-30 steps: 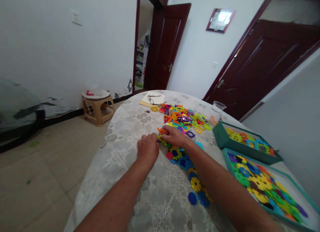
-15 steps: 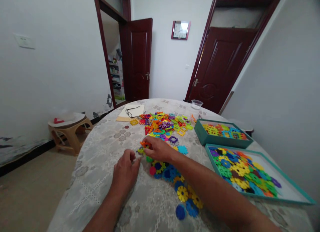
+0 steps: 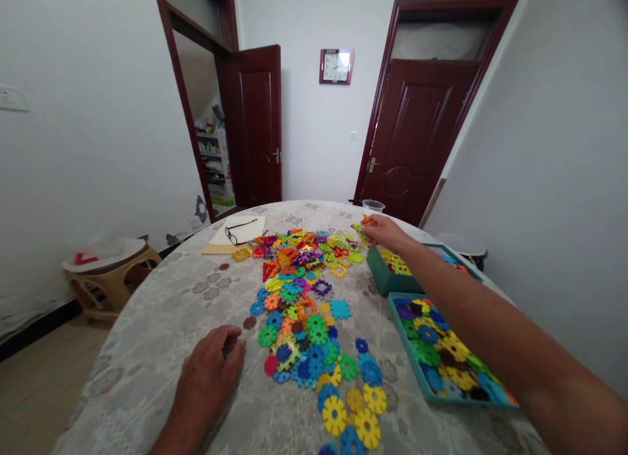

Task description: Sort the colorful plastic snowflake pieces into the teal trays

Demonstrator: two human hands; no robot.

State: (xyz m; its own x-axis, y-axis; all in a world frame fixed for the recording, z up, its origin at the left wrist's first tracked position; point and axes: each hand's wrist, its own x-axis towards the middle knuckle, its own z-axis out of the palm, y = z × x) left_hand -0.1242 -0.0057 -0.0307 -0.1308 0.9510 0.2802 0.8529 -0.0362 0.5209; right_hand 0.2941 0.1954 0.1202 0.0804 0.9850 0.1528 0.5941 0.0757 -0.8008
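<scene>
My left hand [image 3: 209,370] rests on the tablecloth left of the pile, fingers loosely bent and thumb apart, with nothing in it. My right hand [image 3: 386,234] is stretched out to the far right, closed on orange and lime plastic building pieces [image 3: 366,227], just behind the near-left corner of a teal box [image 3: 387,281]. Square frame-like pieces [image 3: 321,287] and round notched discs [image 3: 316,360] form a long colourful heap down the middle of the table. Yellow discs [image 3: 334,414] lie at its near end. My right forearm hides part of the box.
A teal-rimmed lid [image 3: 409,357] with many discs lies in front of the box. Glasses [image 3: 235,234] lie on a notebook [image 3: 216,248] at the back left. A clear plastic bowl [image 3: 373,205] stands at the far edge. A stool [image 3: 110,278] is left of the table.
My right hand has moved from the middle of the heap to the far right with pieces in it. My left hand has drawn back toward me and left. The view has shifted slightly.
</scene>
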